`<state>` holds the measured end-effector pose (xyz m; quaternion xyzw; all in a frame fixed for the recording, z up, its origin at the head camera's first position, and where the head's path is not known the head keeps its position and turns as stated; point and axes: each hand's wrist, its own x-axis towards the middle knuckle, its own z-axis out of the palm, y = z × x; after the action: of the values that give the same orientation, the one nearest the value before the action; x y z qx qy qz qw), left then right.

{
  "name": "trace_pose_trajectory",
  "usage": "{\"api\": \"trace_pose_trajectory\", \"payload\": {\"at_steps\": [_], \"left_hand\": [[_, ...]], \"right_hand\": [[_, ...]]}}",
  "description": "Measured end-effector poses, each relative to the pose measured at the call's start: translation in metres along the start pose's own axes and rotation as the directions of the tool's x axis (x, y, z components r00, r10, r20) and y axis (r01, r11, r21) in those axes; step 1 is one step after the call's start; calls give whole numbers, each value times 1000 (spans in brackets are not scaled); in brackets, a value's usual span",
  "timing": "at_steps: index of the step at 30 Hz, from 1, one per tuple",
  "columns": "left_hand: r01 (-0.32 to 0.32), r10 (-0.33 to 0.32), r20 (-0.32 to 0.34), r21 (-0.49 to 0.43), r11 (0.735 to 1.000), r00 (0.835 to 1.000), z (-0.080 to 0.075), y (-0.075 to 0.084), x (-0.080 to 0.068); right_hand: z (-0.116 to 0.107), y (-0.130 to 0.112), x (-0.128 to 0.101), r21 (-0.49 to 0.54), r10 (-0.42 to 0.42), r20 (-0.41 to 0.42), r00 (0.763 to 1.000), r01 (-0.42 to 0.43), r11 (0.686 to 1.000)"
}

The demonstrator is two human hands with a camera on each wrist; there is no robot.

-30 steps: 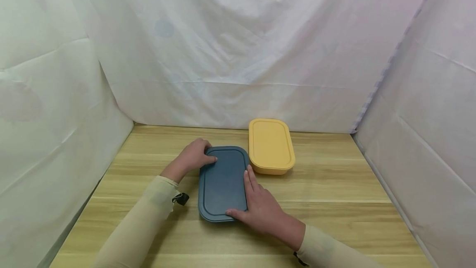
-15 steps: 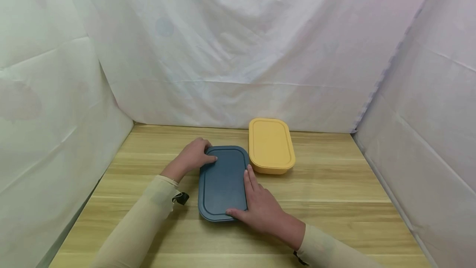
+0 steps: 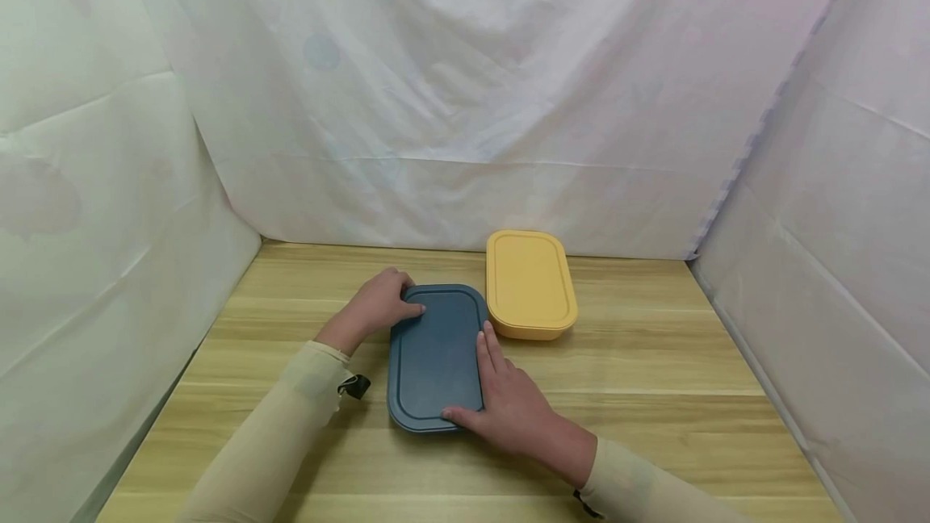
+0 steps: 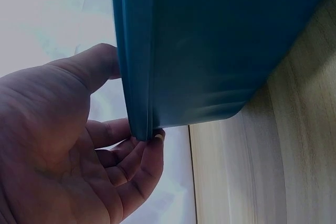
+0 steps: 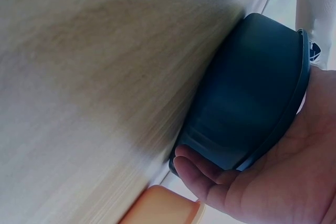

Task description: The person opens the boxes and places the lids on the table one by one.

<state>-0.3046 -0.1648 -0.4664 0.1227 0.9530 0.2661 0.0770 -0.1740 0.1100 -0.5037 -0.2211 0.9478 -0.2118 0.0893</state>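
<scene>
A dark blue-grey food container (image 3: 439, 361) with its lid on rests on the wooden table, long side pointing away from me. At its far left corner, my left hand (image 3: 374, 305) grips the lid's rim, thumb on top; in the left wrist view that hand's fingers (image 4: 144, 174) curl under the rim. My right hand (image 3: 512, 410) holds the near right part, thumb on the lid near the front corner and fingers along the right side. The right wrist view has the container's side wall (image 5: 241, 93) with the bent fingers (image 5: 202, 174) against it.
Just behind and right of the blue container stands a yellow lidded container (image 3: 530, 281), very close to its far right corner. White cloth (image 3: 450, 103) walls off the back and both sides of the wooden table (image 3: 654, 394).
</scene>
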Motion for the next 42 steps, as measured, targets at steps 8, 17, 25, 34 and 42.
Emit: {"api": "trace_pose_trajectory", "payload": {"at_steps": [8, 17, 25, 34, 42], "left_hand": [[0, 0, -2, 5, 1000, 1000, -1, 0, 0], [2, -2, -4, 10, 1000, 1000, 0, 0, 0], [12, -12, -4, 2, 1000, 1000, 0, 1, -1], [6, -6, -8, -9, 1000, 1000, 0, 1, 0], [7, -7, -9, -4, 1000, 1000, 0, 0, -1]], "right_hand": [[-1, -1, -1, -3, -2, -3, 1000, 2, 1000], [1, 0, -1, -5, -4, -5, 1000, 4, 1000], [-1, -1, 0, -6, -5, -5, 1000, 5, 1000], [-2, -2, 0, -14, -1, -7, 1000, 1, 1000], [-2, -2, 0, -9, 2, -5, 1000, -2, 1000]]}}
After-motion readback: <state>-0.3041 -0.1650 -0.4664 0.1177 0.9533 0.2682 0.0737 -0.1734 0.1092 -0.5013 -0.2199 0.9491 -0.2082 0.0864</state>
